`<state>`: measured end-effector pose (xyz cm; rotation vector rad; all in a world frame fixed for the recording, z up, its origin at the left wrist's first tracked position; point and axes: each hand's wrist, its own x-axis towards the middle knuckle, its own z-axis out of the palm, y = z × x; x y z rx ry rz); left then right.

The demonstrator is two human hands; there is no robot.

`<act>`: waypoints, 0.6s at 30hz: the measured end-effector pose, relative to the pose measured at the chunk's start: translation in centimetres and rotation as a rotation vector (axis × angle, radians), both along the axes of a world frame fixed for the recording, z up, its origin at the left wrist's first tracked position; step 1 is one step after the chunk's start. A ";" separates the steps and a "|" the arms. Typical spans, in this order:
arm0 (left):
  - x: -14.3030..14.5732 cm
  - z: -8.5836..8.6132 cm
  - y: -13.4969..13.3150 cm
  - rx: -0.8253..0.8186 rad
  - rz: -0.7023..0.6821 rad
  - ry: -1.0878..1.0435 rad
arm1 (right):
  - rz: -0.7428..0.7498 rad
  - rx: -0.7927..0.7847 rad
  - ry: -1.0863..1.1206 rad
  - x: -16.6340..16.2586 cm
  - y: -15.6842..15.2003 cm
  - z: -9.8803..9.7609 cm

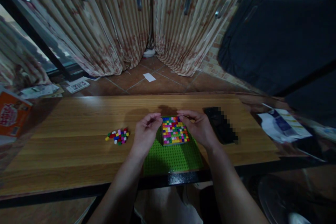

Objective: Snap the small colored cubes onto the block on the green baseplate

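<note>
A square block of small multicoloured toy bricks (175, 131) stands on a green studded baseplate (173, 161) near the table's front edge. My left hand (147, 131) is at the block's far left corner, thumb and index finger drawn together in a pinch. At the far right corner, my right hand (198, 127) has its thumb and fingertips close together by the top bricks. Whatever is between the fingertips of either hand is too small or hidden to make out. Loose bricks (119, 136) in several colours lie in a pile to the left of my left hand.
The wooden table (78, 154) has a dark front edge. A black phone-like object (219, 124), partly pixelated, lies right of my right hand. An orange box (12, 113) stands at the far left. Papers (285, 124) lie on the right, and striped curtains (110, 24) hang behind.
</note>
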<state>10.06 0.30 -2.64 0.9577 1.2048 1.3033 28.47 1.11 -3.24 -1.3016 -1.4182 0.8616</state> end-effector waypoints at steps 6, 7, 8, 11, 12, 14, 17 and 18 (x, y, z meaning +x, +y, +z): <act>-0.1 -0.1 0.0 -0.003 -0.013 0.032 | -0.023 -0.079 0.135 -0.3 0.3 -0.2; 0.0 -0.2 0.0 0.000 -0.013 0.040 | -0.029 -0.090 0.158 -0.3 0.4 -0.1; 0.0 -0.2 0.0 0.002 -0.012 0.050 | -0.035 -0.098 0.182 -0.3 0.4 -0.1; 0.1 -0.4 0.1 0.000 -0.028 0.091 | -0.042 -0.117 0.247 -0.5 0.5 -0.1; 0.1 -0.5 0.0 -0.005 -0.046 0.107 | -0.041 -0.125 0.263 -0.5 0.5 0.0; 0.1 -0.5 0.0 -0.014 -0.096 0.139 | -0.039 -0.135 0.278 -0.6 0.5 0.0; 0.1 -0.4 -0.1 -0.021 -0.150 0.180 | -0.038 -0.143 0.288 -0.6 0.5 0.1; 0.1 -0.3 -0.1 -0.021 -0.154 0.187 | -0.037 -0.145 0.295 -0.7 0.5 0.1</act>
